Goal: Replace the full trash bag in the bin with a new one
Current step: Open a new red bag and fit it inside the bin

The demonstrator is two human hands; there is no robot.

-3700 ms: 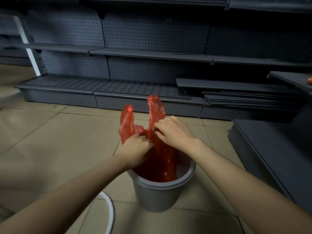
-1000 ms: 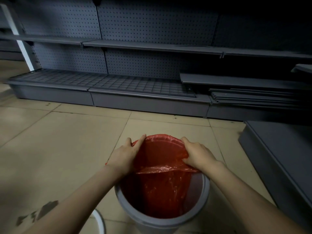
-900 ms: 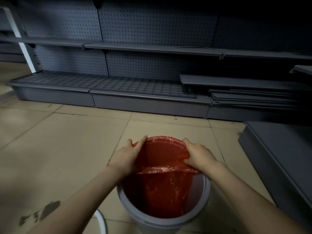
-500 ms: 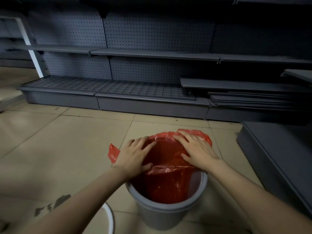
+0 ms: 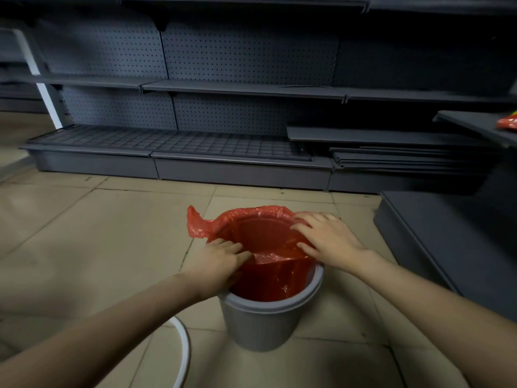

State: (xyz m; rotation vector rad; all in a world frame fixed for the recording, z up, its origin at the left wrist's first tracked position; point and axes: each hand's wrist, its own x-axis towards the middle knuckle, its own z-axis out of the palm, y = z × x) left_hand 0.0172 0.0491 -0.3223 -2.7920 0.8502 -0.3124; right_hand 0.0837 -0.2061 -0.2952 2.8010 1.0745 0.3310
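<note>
A grey plastic bin [image 5: 260, 326] stands on the tiled floor in front of me. A red plastic bag [image 5: 265, 239] lines it, its mouth folded over the far rim, with one loose handle sticking up at the far left. The near rim is bare grey. My left hand [image 5: 216, 261] is on the left rim, fingers curled on the bag's edge. My right hand [image 5: 327, 239] lies on the right rim with fingers spread flat on the bag.
Dark grey pegboard shelving [image 5: 223, 88] runs along the back, with loose shelf boards [image 5: 405, 158] stacked at the right. A low grey platform [image 5: 447, 242] sits to the right. A white ring [image 5: 183, 351] lies on the floor near left. Something red [image 5: 507, 123] lies on a shelf at far right.
The bag's mouth has spread further round the rim. My left hand slid back along the left rim, and my right hand moved outward along the right rim.
</note>
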